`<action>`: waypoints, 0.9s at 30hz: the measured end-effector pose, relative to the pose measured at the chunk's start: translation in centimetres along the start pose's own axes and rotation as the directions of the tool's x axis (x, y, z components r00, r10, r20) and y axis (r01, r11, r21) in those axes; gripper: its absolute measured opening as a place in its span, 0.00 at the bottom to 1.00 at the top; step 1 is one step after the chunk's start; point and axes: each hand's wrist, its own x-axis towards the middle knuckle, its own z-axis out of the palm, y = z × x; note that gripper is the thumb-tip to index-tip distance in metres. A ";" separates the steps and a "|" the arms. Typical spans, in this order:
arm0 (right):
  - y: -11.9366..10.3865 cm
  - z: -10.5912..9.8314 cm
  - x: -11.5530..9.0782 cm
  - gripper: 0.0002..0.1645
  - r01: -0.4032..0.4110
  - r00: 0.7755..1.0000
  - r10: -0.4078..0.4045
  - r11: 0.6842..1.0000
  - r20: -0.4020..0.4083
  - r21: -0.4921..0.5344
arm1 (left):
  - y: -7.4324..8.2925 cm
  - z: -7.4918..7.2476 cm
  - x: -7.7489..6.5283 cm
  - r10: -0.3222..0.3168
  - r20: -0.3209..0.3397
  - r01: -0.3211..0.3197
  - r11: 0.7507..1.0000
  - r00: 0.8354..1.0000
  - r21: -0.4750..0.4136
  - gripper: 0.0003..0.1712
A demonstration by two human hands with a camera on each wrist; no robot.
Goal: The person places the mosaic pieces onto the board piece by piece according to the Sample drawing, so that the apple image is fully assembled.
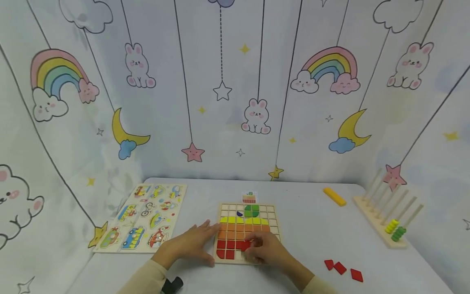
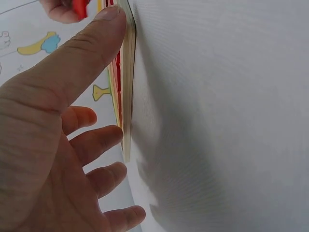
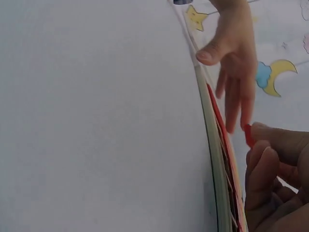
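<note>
A wooden grid board (image 1: 272, 209) lies flat on the table, filled with green, yellow, orange and red tiles and one small dark blue piece. Along its left edge my left hand (image 1: 192, 243) rests with fingers spread and fairly straight, the thumb at the near left corner. Over the board's lower right part, my right hand (image 1: 267, 250) pinches a red tile (image 3: 249, 136) between thumb and finger. The red piece (image 2: 80, 7) also shows at the top of the left wrist view. My right hand hides some near-right cells. A small picture card (image 1: 249, 197) lies just beyond the board.
Several loose red tiles (image 1: 340, 268) lie to the right. Farther back are a yellow bar (image 1: 334, 197) and a pegged wooden stand (image 1: 382, 226) with yellow and green beads. A vehicle puzzle board (image 1: 143, 218) lies on the left, and a black object (image 1: 172, 285) sits by the left wrist.
</note>
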 end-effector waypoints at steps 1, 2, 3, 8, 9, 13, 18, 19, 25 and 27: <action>0.0 0.5 0.0 0.18 0.028 1.000 -0.029 0.996 -0.004 -0.087 | 0.0 0.0 0.0 0.002 0.001 -0.002 1.000 1.000 -0.001 0.63; 0.0 0.9 0.0 0.17 0.048 0.999 -0.050 0.985 -0.010 -0.166 | 0.0 0.0 0.0 0.003 0.000 -0.003 1.000 1.000 0.000 0.63; -0.1 1.3 0.0 0.16 0.060 0.998 -0.065 0.971 -0.015 -0.229 | 0.0 0.0 0.0 0.003 0.001 -0.003 1.000 1.000 -0.002 0.63; -0.2 2.3 0.1 0.14 0.088 0.993 -0.110 0.918 -0.035 -0.387 | -0.3 0.2 0.2 0.001 0.000 -0.001 1.000 1.000 -0.007 0.63; -0.3 2.4 0.1 0.15 0.088 0.993 -0.111 0.915 -0.038 -0.394 | -0.3 0.3 0.2 0.001 0.001 -0.001 1.000 1.000 -0.005 0.63; -0.4 2.5 0.2 0.15 0.093 0.992 -0.119 0.913 -0.041 -0.396 | -0.4 0.4 0.4 0.005 0.000 -0.005 1.000 1.000 0.007 0.63; -0.4 2.5 0.2 0.15 0.108 0.991 -0.129 0.923 -0.033 -0.369 | -0.2 0.3 0.4 0.007 0.001 -0.007 1.000 1.000 0.004 0.63; -0.4 2.5 0.3 0.15 0.108 0.991 -0.128 0.926 -0.030 -0.361 | -0.1 0.3 0.3 0.005 0.003 -0.005 1.000 1.000 0.001 0.63; -0.5 2.6 0.3 0.16 0.093 0.994 -0.105 0.946 -0.022 -0.311 | 0.0 0.3 0.3 -0.003 0.008 0.003 1.000 1.000 -0.005 0.63; -0.6 2.5 0.3 0.16 0.087 0.995 -0.099 0.947 -0.023 -0.308 | 0.0 0.3 0.3 -0.004 0.009 0.004 1.000 1.000 -0.002 0.63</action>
